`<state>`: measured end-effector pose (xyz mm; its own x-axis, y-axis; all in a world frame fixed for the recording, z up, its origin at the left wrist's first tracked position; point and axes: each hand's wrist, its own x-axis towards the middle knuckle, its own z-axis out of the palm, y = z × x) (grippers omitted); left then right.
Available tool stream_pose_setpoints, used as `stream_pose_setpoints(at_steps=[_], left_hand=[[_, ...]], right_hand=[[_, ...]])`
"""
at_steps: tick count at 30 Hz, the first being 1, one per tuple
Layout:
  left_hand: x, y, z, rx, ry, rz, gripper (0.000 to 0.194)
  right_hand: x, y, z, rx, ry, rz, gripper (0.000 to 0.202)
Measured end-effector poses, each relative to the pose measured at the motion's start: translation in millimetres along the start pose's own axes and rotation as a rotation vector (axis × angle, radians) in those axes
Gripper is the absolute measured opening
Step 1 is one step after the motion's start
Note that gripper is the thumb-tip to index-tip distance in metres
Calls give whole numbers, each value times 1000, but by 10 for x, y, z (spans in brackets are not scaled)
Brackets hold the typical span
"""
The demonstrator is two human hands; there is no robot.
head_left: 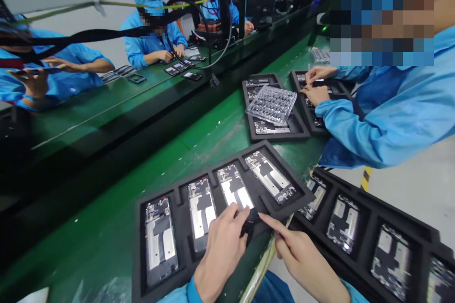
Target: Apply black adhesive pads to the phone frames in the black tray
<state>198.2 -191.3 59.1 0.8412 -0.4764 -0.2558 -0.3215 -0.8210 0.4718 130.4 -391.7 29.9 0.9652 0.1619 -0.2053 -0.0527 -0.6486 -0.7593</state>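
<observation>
A black foam tray (pixel 183 232) on the green bench holds several opened phone bodies in separate slots. My left hand (pixel 223 246) rests over the lower end of the third phone body (pixel 232 184), its fingers bent together around something dark that I cannot make out. My right hand (pixel 302 251) has its index finger stretched out to the same lower end, close to the tray's front edge, and its other fingers are curled. The phone bodies at the far left (pixel 159 236), second from left (pixel 202 210) and far right (pixel 270 176) are untouched in their slots.
More foam trays with phone bodies (pixel 362 227) stand at the right. Beyond my tray, a clear plastic tray (pixel 273 104) lies on another foam tray (pixel 261 135). A person in blue (pixel 391 109) works at the right; others sit across the bench (pixel 213 132), behind a dark ledge and cables.
</observation>
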Motion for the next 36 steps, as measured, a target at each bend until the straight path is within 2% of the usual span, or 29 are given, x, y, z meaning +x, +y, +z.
stream_pose_setpoints(at_steps=[5,11,16,23,28,32,36], left_hand=[[29,-4,-33,33,-35,20,57],[109,4,-194,50,-143,46,52],[132,5,-158,20,-115,-31,46],[166,101,-86,159,-145,-133,26],[184,111,-63,196,-120,-122,22],[231,80,-44,173,-77,-125,4],[311,97,-68,183,-84,-153,10]], right_hand=[[77,-27,118,-608,-99,-98,75],[121,-148,108,-856,-66,-99,78],[190,-275,-19,-910,-139,-117,73],[234,-363,-112,-860,-218,-39,66],[283,-377,-152,-892,-193,25,61],[261,-296,-140,-894,-185,4,64],[180,-217,-73,-828,-118,-56,66]])
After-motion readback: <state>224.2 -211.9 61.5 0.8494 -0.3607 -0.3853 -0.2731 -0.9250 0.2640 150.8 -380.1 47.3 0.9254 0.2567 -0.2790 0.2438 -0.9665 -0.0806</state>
